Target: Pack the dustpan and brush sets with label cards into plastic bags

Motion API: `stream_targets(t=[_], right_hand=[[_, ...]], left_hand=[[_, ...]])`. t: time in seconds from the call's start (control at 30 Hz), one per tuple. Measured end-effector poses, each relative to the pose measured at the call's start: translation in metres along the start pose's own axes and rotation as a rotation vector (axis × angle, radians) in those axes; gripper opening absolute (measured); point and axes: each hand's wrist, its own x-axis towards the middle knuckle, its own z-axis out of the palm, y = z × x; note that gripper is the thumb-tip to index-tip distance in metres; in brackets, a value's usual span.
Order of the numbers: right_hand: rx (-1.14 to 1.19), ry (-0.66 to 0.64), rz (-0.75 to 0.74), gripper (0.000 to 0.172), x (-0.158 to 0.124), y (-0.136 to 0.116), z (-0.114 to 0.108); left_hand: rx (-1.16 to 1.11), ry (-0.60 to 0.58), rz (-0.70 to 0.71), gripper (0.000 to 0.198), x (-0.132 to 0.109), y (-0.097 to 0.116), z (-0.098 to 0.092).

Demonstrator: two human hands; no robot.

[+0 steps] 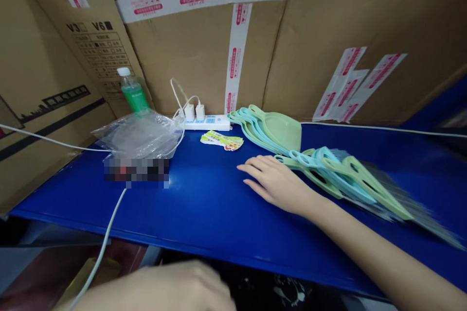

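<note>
My right hand [275,182] lies flat on the blue table [204,209] with its fingers stretched out and nothing in it. Just right of it lies a stack of pale green and light blue small brushes [343,177] with grey bristles. Behind the hand sits a nested pile of green and blue little dustpans [272,129]. My left hand [171,289] is low at the near edge, below the table top, blurred; its fingers look curled and I cannot see if it holds anything.
Large taped cardboard boxes [197,48] wall in the back and left. A white power strip [206,121] with chargers, a green bottle [133,92], a crumpled clear plastic bag [140,136], small printed labels [222,140] and a white cable [105,238] are on the table.
</note>
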Motion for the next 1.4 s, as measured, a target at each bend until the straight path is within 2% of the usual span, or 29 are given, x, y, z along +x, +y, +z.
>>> stream_targets(t=[0.03,0.07,0.13,0.2,0.33,0.43,0.63,1.03,1.4], right_hand=[[-0.018,0.008,0.017,0.027,0.001,0.002,-0.001],[-0.037,0.019,0.035,0.028,0.001,0.004,-0.002],[-0.067,0.044,0.065,0.031,0.002,0.009,-0.003],[-0.082,0.063,0.081,0.033,0.005,0.014,-0.005],[-0.109,0.031,0.059,0.036,0.013,0.023,-0.004],[-0.126,-0.009,0.027,0.037,0.018,0.024,0.003],[-0.121,-0.014,0.014,0.034,0.008,0.023,0.018],[-0.088,-0.05,0.074,0.032,0.003,0.012,0.014],[-0.084,-0.034,0.078,0.033,0.003,0.01,0.011]], left_hand=[[0.114,0.109,0.03,0.015,0.005,-0.001,-0.015],[0.241,0.228,-0.007,0.02,0.011,-0.003,-0.03],[0.487,0.35,-0.163,0.026,0.022,-0.015,-0.056],[0.672,0.336,-0.295,0.03,0.031,-0.032,-0.075],[0.835,0.18,-0.377,0.032,0.045,-0.063,-0.091],[0.871,0.128,-0.394,0.029,0.053,-0.079,-0.094],[0.842,0.152,-0.42,0.031,0.051,-0.095,-0.089],[0.791,0.066,-0.419,0.04,0.043,-0.092,-0.084],[0.793,0.06,-0.417,0.032,0.044,-0.093,-0.083]])
